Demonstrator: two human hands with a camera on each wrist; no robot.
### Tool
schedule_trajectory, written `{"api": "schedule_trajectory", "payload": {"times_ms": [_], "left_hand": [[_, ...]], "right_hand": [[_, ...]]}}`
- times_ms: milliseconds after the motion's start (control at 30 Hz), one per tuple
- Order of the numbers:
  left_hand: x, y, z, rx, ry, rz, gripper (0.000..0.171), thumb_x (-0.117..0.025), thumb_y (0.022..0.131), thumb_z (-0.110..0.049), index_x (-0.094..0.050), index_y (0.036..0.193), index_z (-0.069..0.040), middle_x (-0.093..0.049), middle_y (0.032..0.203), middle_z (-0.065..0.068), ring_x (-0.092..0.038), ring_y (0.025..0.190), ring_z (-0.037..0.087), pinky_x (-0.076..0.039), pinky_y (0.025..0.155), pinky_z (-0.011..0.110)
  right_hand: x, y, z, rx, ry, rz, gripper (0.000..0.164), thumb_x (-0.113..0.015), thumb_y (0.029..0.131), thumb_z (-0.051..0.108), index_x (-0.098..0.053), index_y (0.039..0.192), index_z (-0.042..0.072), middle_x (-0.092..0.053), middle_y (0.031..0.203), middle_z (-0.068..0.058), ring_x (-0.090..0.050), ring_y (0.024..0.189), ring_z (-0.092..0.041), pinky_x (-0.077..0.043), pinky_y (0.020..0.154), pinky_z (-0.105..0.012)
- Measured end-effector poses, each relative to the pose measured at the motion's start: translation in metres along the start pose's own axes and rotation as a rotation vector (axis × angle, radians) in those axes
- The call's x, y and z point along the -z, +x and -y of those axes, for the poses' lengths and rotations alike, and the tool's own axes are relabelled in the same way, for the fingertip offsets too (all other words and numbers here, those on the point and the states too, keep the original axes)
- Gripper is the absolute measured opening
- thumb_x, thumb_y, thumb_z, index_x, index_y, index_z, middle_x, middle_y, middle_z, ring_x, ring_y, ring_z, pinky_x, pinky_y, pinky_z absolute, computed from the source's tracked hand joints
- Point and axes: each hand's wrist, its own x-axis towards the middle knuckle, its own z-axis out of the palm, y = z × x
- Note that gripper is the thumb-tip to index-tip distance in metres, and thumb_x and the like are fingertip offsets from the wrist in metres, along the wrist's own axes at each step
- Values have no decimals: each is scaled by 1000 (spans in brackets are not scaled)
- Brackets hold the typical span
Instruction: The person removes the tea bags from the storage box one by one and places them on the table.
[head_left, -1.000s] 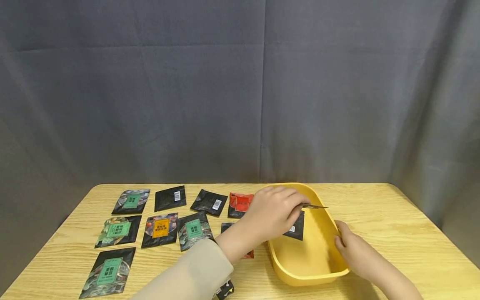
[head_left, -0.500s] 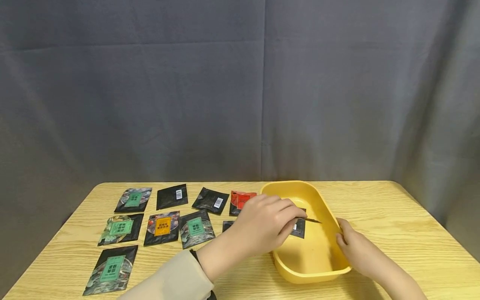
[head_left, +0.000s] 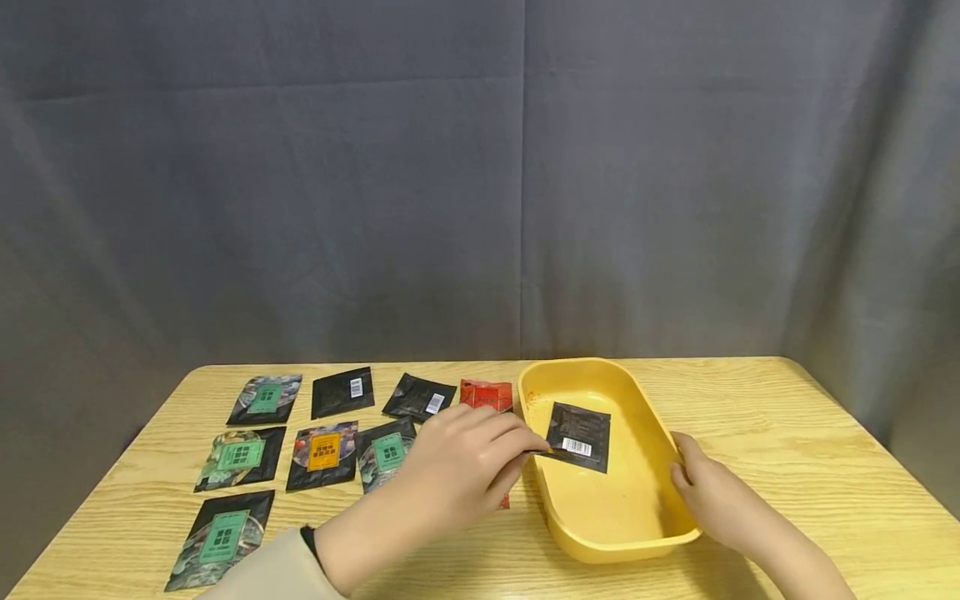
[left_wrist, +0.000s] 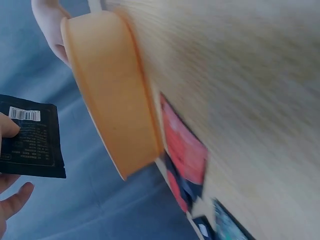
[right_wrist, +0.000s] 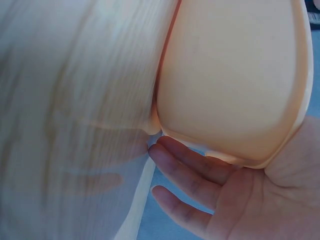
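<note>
My left hand point(head_left: 468, 454) pinches a black seasoning packet point(left_wrist: 37, 145) above the near left side of a yellow plastic tray point(head_left: 622, 508). In the head view that packet is almost edge-on; the left wrist view shows its black back with a white barcode, the thumb pressing on it. A second black packet point(head_left: 585, 425) lies barcode side up in the tray. At the tray's right rim my right hand point(head_left: 708, 492) grips the edge. From the right wrist view, several fingers point(right_wrist: 185, 175) lie along the outer wall; the thumb is hidden there.
Packets lie in rows on the table's left: green-labelled ones point(head_left: 221, 537), an orange-labelled one point(head_left: 322, 454), black backs point(head_left: 342, 392) and a red one point(head_left: 486, 393) close to the tray. My left hand and forearm partly cover others. A grey curtain point(head_left: 480, 183) hangs behind.
My left hand has moved left with its pinched packet, from over the tray's middle toward its left rim, uncovering the packet lying inside. My right hand and the tray stay put.
</note>
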Motion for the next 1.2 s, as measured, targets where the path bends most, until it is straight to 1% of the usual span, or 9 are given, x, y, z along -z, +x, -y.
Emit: {"api": "schedule_trajectory", "payload": {"times_ms": [233,333,433,633,733,833,967,1067,1200], "left_hand": [[8,-20,8,56,6,21,18,-71,87,-12,-75,101,-23,-70,96,-12,-67,87,9,-54,75,27],[14,-27,9,71,27,43,17,-72,87,-15,-74,101,-24,-70,97,-13,-67,89,10,-53,77,29],[21,-34,9,82,47,61,17,-73,86,-16,-74,101,-24,-70,99,-14,-67,90,10,-52,78,30],[31,-51,15,95,55,90,21,-78,82,-14,-75,100,-24,-72,98,-13,-67,92,10,-54,79,33],[35,-59,19,101,56,91,22,-80,80,-11,-76,99,-23,-72,96,-13,-67,88,10,-55,75,33],[39,-68,23,114,64,88,24,-80,79,-9,-76,98,-23,-72,94,-14,-67,86,10,-56,73,35],[44,-77,26,139,85,103,26,-81,77,-9,-77,98,-23,-73,93,-13,-67,84,10,-57,75,41],[46,-83,29,143,102,115,26,-82,76,-9,-76,98,-23,-73,94,-12,-67,83,10,-57,75,40],[51,-92,34,114,117,111,29,-83,73,-9,-76,98,-21,-72,97,-11,-67,84,11,-57,73,35]], "right_hand": [[0,0,-1,-14,-5,7,51,-37,105,8,-18,144,-18,-52,72,-8,-38,56,-15,-39,52,-31],[0,1,-1,-5,-1,7,50,-37,105,7,-19,144,-18,-63,93,-22,-44,60,-17,-41,54,-32],[1,2,-1,8,-7,0,49,-38,105,6,-21,143,-18,-62,114,-32,-51,67,-19,-44,59,-33],[2,2,-1,15,-22,-6,47,-38,105,5,-22,142,-19,-59,119,-35,-58,80,-21,-47,67,-35],[2,2,-1,1,1,6,49,-37,105,6,-20,143,-19,-64,96,-25,-48,61,-16,-44,57,-31],[1,2,-1,4,1,3,49,-38,105,6,-20,143,-18,-65,94,-22,-47,60,-15,-44,55,-30],[2,2,-1,21,-19,-6,47,-39,105,5,-23,142,-18,-60,118,-34,-62,86,-22,-50,70,-36],[3,2,-1,19,-11,1,47,-39,105,5,-22,142,-18,-58,120,-37,-63,89,-24,-50,72,-38],[2,2,0,10,11,4,48,-39,105,5,-21,143,-18,-62,113,-32,-59,75,-21,-49,65,-34]]}}
